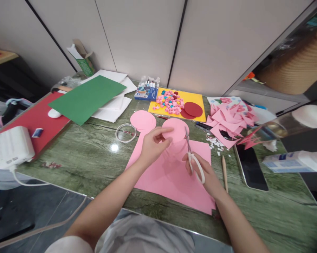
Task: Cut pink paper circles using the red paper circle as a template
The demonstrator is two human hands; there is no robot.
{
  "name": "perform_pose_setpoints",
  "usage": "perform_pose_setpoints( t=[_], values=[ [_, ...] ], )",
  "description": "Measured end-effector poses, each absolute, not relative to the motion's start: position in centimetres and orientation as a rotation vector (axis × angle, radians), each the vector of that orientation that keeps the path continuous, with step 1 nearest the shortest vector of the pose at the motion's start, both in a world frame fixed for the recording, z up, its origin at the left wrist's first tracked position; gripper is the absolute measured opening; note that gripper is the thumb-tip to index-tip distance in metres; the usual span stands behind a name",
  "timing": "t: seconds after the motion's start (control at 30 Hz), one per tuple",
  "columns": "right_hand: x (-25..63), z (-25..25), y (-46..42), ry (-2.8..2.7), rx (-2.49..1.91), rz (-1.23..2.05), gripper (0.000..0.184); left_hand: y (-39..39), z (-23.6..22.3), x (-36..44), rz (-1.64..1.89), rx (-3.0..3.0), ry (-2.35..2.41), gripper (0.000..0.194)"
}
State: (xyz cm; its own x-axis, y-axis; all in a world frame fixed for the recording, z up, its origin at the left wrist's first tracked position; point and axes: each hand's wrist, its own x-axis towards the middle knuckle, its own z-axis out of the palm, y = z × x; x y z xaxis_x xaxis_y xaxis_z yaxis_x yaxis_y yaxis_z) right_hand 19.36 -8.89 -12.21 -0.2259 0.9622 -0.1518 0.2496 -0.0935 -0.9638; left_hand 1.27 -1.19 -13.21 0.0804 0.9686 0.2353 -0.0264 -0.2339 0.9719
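Observation:
My left hand [153, 144] pinches the edge of a round pink paper piece [177, 129] and lifts it off a large pink sheet [171, 175] lying on the green table [90, 158]. In my right hand [200, 172], white-handled scissors [192, 154] point away from me, their blades at the round piece's right edge. A separate pink paper circle [143, 120] lies flat just beyond my left hand.
A roll of clear tape [125, 133] sits left of the circle. A pencil [225, 173] and a phone [250, 165] lie to the right, with pink scraps [227, 121] behind them. Farther back are a yellow sheet [198, 98] with pompoms, green paper [87, 98] and a white power pack [13, 146].

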Motion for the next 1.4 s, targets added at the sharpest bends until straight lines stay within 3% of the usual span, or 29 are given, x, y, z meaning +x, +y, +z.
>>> perform_pose_setpoints(
  t=[0.4, 1.4],
  values=[
    [19.34, -12.29, -8.86, -1.497, -1.365, 1.384, 0.020, -1.21, -13.13, 1.16, 1.379, 1.377, 0.974, 0.019],
    [19.43, -12.22, -8.89, -1.502, -1.348, 1.399, 0.015, -1.23, -12.91, 1.24, 1.343, 1.387, 0.974, 0.025]
  ],
)
